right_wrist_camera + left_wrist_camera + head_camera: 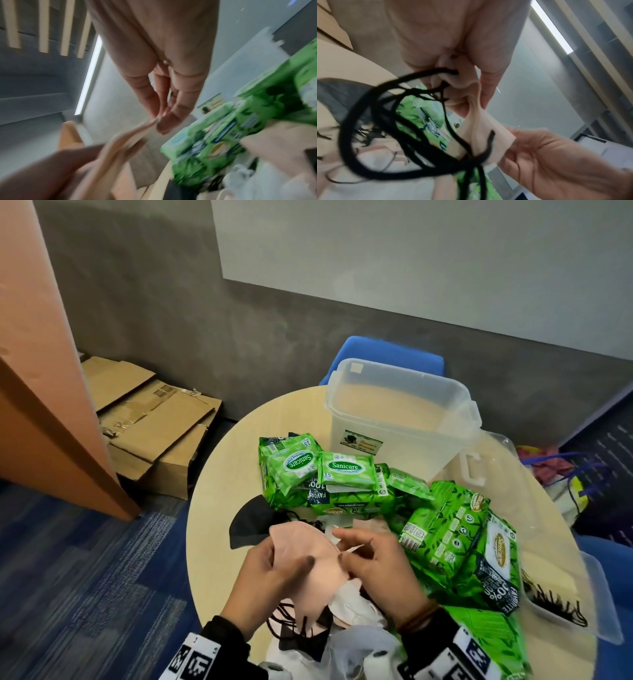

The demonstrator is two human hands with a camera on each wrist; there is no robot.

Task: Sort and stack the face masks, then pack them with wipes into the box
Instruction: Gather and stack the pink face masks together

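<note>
A pale pink face mask is held over the near side of the round table. My left hand grips it, thumb on top, while my right hand pinches its right edge. In the left wrist view the pink mask is bunched in the left hand, and its black ear loops dangle in a tangle. The right wrist view is blurred but shows my right hand pinching the mask's edge. A black mask and white masks lie underneath. Green wipes packs are piled beyond.
An open clear plastic box stands at the table's far side. Its clear lid lies at the right edge, partly under larger green wipes packs. Flattened cardboard lies on the floor to the left. A blue chair stands behind the box.
</note>
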